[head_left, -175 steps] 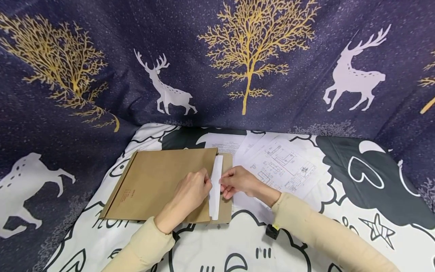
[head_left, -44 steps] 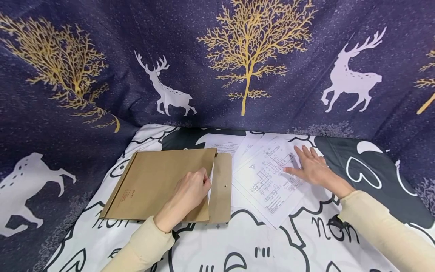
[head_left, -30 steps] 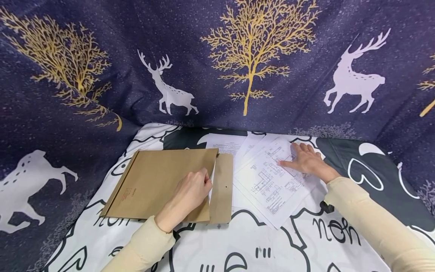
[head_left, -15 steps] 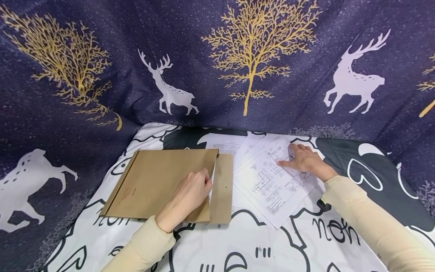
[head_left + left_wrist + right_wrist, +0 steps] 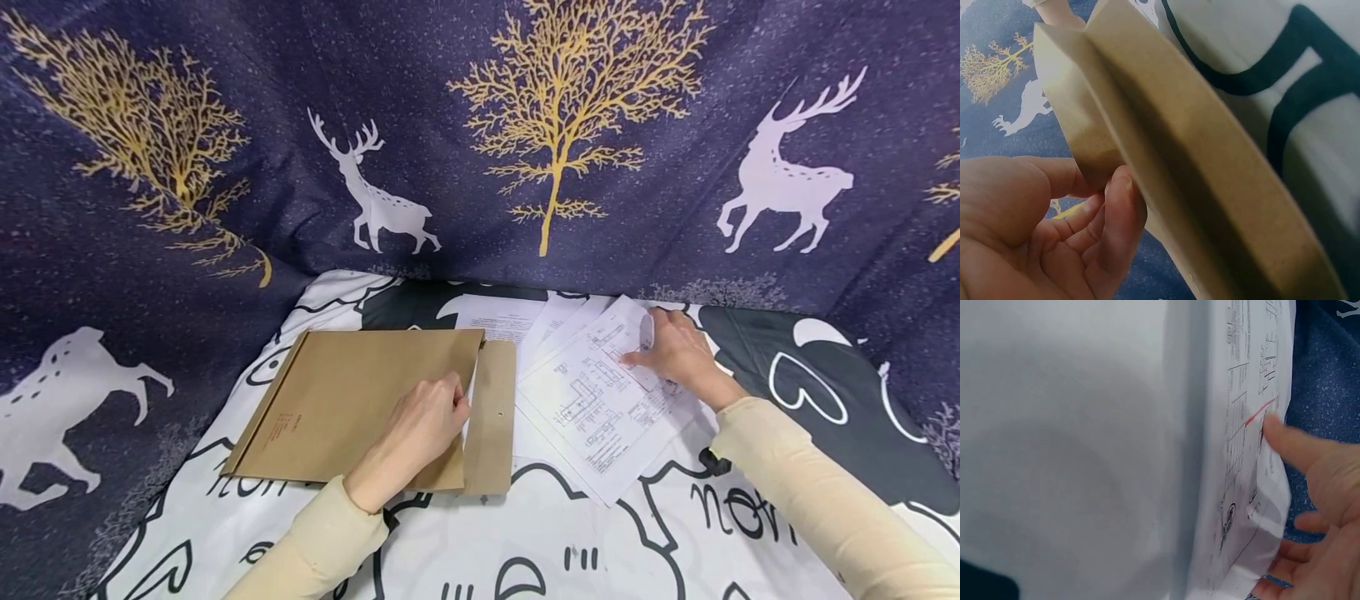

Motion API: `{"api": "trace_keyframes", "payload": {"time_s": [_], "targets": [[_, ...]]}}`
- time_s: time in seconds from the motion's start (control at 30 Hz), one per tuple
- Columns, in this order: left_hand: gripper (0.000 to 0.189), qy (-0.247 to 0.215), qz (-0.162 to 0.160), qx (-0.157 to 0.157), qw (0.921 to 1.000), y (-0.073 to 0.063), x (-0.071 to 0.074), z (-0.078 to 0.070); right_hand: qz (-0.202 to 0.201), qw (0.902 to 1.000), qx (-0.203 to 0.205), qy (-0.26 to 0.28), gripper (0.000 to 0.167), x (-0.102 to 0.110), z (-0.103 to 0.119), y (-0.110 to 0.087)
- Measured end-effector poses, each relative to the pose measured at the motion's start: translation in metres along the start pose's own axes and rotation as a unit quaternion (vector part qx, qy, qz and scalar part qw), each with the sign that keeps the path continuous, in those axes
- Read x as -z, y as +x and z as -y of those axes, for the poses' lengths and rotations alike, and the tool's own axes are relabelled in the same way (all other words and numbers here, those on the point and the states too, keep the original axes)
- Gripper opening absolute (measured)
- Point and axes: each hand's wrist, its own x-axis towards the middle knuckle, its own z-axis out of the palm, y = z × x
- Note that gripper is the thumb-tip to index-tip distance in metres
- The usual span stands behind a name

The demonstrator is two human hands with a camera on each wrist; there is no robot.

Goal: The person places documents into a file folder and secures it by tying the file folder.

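A large brown paper envelope lies flat at centre left, its open mouth facing right. My left hand pinches the front panel's edge at that mouth. In the left wrist view, thumb and fingers meet on the raised brown panel, and a gap shows behind it. A white paper edge peeks out there. To the right, my right hand grips the right edge of a sheet with technical drawings. The right wrist view has the thumb over this drawing sheet, which bends, with other fingers behind it.
Other papers lie beneath and behind the drawing, including a printed text page. The envelope's back flap reaches toward them. Black-and-white patterned cloth covers the surface, and a dark deer-print curtain hangs behind.
The white paper at the envelope's mouth has slid almost fully inside. My right hand has moved right and taken hold of the drawing sheet, whose far corner has shifted. My left hand stays put.
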Motion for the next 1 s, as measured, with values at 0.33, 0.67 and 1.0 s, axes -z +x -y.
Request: {"api": "trace_keyframes", "payload": {"time_s": [0.33,0.67,1.0], "targets": [[0.012,-0.005,0.005,0.007,0.9999,0.0,0.001,-0.001,-0.005,0.9983,-0.032,0.049,0.088,0.006,-0.011,-0.001],[0.014,-0.004,-0.003,0.0,1.0,0.0,0.001,-0.001,0.08,0.9865,0.018,0.142,0.044,0.03,-0.033,-0.009],[0.013,0.004,-0.001,0.008,1.0,0.001,0.001,-0.002,0.178,0.9392,0.007,0.293,0.046,0.061,-0.048,-0.03]]}}
